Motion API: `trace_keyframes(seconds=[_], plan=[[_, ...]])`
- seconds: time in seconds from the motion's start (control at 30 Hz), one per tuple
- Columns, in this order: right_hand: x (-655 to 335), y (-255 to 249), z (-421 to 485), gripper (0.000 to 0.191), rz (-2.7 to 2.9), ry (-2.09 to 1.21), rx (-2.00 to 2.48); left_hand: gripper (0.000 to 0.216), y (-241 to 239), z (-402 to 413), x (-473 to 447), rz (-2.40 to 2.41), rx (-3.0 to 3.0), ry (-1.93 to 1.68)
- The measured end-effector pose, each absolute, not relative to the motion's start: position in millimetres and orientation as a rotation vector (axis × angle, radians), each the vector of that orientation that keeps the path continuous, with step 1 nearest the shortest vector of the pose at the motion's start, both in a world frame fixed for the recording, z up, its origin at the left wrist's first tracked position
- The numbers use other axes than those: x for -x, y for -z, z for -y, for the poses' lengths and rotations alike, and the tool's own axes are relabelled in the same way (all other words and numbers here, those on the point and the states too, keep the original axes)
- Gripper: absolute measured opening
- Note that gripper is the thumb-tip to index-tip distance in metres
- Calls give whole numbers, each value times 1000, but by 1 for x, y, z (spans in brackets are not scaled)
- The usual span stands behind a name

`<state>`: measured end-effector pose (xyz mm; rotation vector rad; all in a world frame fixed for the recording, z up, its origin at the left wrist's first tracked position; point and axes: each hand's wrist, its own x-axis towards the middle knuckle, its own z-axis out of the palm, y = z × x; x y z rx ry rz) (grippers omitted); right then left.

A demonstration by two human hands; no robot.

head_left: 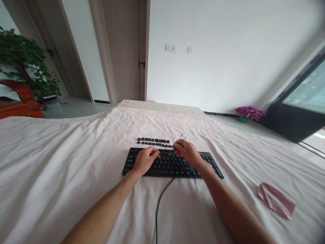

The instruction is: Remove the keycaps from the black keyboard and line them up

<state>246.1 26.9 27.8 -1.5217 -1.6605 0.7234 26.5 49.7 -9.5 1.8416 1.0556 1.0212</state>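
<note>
A black keyboard [172,164] lies on a pale pink flowered sheet [76,162], its cable [159,203] running toward me. Behind it, several loose black keycaps [154,142] sit in two rows. My left hand [145,160] rests on the keyboard's left half with the fingers curled. My right hand [186,151] is at the keyboard's top edge, fingers pinched on a thin wire tool [182,136] that sticks up behind them.
A folded pink cloth [276,200] lies on the sheet at the right. A purple flower pot [248,113] stands on the floor by a dark window frame [291,118]. A green plant [25,64] and doors are at the back left.
</note>
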Motion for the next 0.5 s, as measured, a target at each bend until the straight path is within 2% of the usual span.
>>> trace_keyframes(seconds=[0.23,0.5], plan=[[-239,-19,-26,19,1790,-668,1425,23,10,-50,-26,-1047,-1848,-1015],[-225,-23,-22,16,2183,-286,1216,22,9,-51,-25,-1044,-1864,-1013]])
